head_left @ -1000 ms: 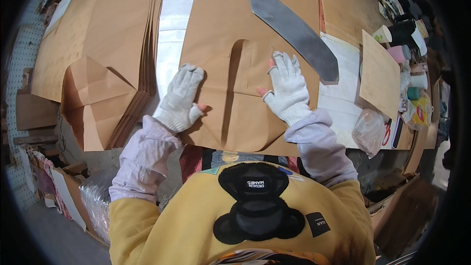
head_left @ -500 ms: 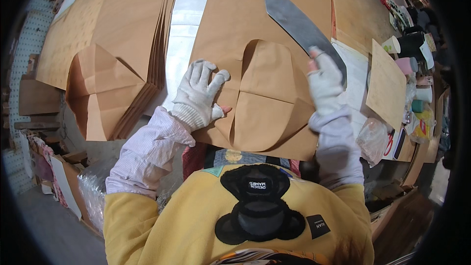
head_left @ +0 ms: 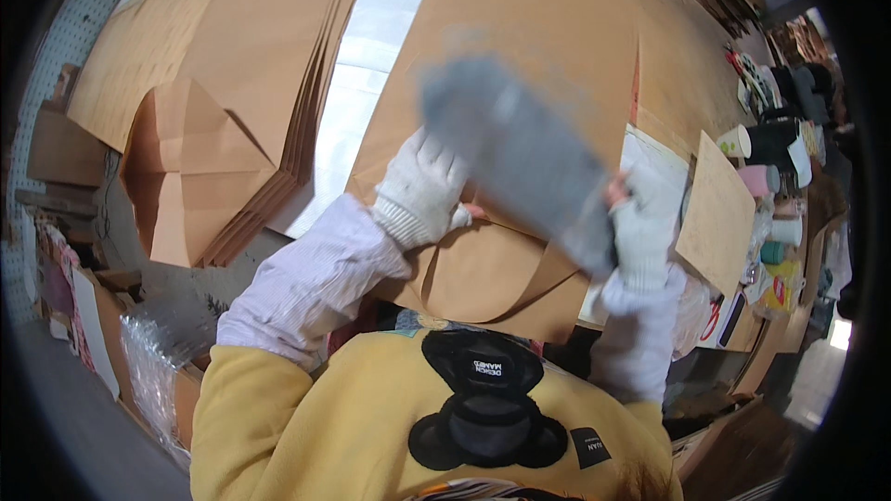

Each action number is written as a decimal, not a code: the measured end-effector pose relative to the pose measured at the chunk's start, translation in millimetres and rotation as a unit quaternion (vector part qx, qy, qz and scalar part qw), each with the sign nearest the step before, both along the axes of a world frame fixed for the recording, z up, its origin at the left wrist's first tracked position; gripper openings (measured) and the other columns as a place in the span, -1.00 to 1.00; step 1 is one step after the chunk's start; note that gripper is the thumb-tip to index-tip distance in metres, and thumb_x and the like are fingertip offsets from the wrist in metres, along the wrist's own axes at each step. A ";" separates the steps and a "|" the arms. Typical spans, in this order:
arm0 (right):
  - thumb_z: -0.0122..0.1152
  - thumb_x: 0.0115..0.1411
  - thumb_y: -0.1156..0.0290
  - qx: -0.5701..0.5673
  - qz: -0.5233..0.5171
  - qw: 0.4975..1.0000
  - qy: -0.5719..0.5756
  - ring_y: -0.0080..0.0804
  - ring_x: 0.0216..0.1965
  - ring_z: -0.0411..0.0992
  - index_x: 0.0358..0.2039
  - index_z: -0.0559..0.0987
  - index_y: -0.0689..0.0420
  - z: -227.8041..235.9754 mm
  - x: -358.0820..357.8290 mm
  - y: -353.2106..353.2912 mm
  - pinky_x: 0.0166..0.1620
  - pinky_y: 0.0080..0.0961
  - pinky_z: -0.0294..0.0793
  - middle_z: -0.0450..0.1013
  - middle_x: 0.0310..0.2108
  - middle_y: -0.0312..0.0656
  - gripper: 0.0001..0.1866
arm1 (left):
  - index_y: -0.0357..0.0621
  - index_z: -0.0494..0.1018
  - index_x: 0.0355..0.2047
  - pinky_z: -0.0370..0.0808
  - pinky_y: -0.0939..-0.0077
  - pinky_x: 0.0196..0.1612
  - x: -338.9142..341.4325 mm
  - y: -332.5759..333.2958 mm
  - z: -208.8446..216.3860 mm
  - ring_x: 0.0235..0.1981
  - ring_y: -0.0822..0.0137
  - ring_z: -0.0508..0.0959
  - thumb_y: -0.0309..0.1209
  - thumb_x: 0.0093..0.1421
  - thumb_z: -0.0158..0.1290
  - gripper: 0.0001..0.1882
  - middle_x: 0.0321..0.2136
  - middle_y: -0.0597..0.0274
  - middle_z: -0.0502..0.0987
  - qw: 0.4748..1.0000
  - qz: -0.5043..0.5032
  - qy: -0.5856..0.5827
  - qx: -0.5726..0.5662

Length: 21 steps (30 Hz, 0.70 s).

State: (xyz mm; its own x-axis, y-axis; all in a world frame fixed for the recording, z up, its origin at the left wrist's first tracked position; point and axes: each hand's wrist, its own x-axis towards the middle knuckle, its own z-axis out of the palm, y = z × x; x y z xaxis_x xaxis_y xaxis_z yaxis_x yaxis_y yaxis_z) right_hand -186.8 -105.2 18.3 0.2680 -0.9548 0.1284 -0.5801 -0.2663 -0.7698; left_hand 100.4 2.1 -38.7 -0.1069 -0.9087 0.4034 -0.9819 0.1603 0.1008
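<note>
My right hand (head_left: 643, 227), in a white glove with bare fingertips, grips the right end of a long flat grey plate (head_left: 524, 153). The plate is smeared by motion and slants over the work, its far left end above my left fingers. Beneath it lies a brown paper bag (head_left: 548, 14), its near end opened into folded flaps (head_left: 487, 269). My left hand (head_left: 422, 187), gloved alike, rests on the bag beside the flaps with its fingers stretched out. The plate hides part of those fingers and the upper flap.
To the left, a stack of brown paper bags (head_left: 251, 46) has a folded-open end (head_left: 200, 172) on top. A white sheet (head_left: 367, 65) lies between stack and bag. At the right are a thin board (head_left: 715, 213), cups (head_left: 736, 141) and red-handled scissors (head_left: 711, 320).
My right hand has taken hold of the grey plate and swung it toward me, over the flaps. My left hand has shifted slightly right and its fingers are now partly covered.
</note>
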 end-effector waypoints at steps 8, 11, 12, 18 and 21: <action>0.39 0.20 0.40 0.007 0.119 0.977 0.179 -0.14 -0.29 0.58 -0.23 0.64 0.22 -54.5 20.3 40.0 -0.16 -0.27 0.54 0.58 -0.34 -0.02 -0.81 | -0.27 0.39 0.07 0.43 0.04 0.20 55.8 110.0 29.0 0.12 -0.09 0.41 -0.13 -0.18 0.48 -0.15 -0.04 -0.05 0.42 0.949 0.241 0.075 0.188; 0.40 0.18 0.35 0.001 0.137 0.977 0.166 -0.02 -0.26 0.58 -0.25 0.63 0.20 -56.0 30.9 31.2 -0.15 -0.18 0.54 0.57 -0.32 -0.01 -0.79 | -0.25 0.40 0.04 0.44 0.05 0.20 47.5 113.0 23.3 0.12 -0.08 0.42 -0.24 -0.16 0.43 -0.24 -0.03 0.01 0.44 0.985 0.054 0.144 0.074; 0.40 0.17 0.33 0.005 0.144 0.976 0.164 0.03 -0.24 0.58 -0.26 0.62 0.19 -54.6 34.1 29.4 -0.14 -0.14 0.53 0.57 -0.30 0.00 -0.78 | -0.10 0.42 0.05 0.50 0.06 0.14 42.5 111.4 20.8 0.18 -0.09 0.42 -0.39 -0.17 0.37 -0.31 0.00 0.03 0.41 0.978 -0.010 0.164 0.127; 0.41 0.16 0.32 0.007 0.154 0.973 0.174 0.04 -0.22 0.58 -0.25 0.63 0.16 -52.2 43.0 26.8 -0.13 -0.14 0.53 0.58 -0.29 -0.01 -0.77 | -0.19 0.41 0.11 0.50 0.10 0.22 33.0 111.2 13.4 0.22 -0.09 0.42 -0.44 -0.14 0.32 -0.29 0.03 0.04 0.44 0.980 -0.030 0.145 0.136; 0.40 0.16 0.33 0.017 0.146 0.966 0.212 0.04 -0.21 0.58 -0.22 0.63 0.14 -56.5 43.5 23.2 -0.13 -0.14 0.53 0.58 -0.26 -0.02 -0.77 | -0.20 0.42 0.14 0.48 0.09 0.23 36.2 113.4 10.1 0.27 -0.08 0.39 -0.42 -0.11 0.33 -0.27 0.07 0.03 0.42 0.981 -0.038 0.130 0.137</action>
